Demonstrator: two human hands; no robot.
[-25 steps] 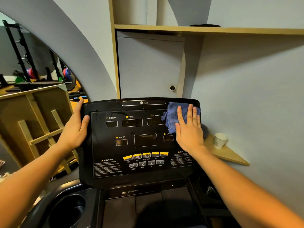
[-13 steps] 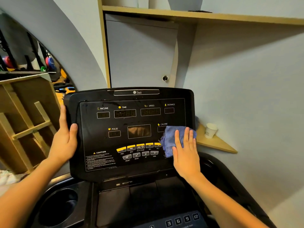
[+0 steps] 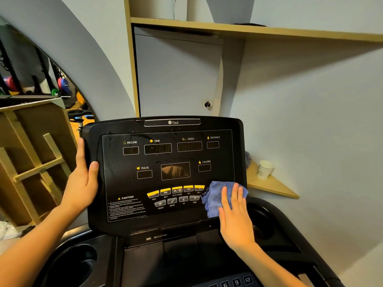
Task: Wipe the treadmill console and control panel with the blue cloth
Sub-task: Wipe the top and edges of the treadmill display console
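Observation:
The black treadmill console point(image 3: 165, 172) stands tilted in front of me, with dark displays, yellow and grey buttons point(image 3: 176, 194) and a caution label at its lower left. My right hand point(image 3: 236, 216) lies flat, fingers together, pressing the crumpled blue cloth point(image 3: 215, 197) against the console's lower right corner, just right of the buttons. My left hand point(image 3: 83, 181) grips the console's left edge, thumb on the front face. A lower control panel with numbered keys point(image 3: 236, 282) shows at the bottom edge.
Round cup holders sit at the lower left point(image 3: 72, 264) and behind my right hand point(image 3: 263, 226). A paper cup point(image 3: 264, 169) stands on a small wooden corner shelf point(image 3: 273, 185) to the right. A grey cabinet door point(image 3: 176, 75) faces me; a wooden frame point(image 3: 35, 162) leans at left.
My right hand has slid the blue cloth down the console's right side, from the top right corner to the lower right corner. My left hand has shifted slightly lower on the left edge.

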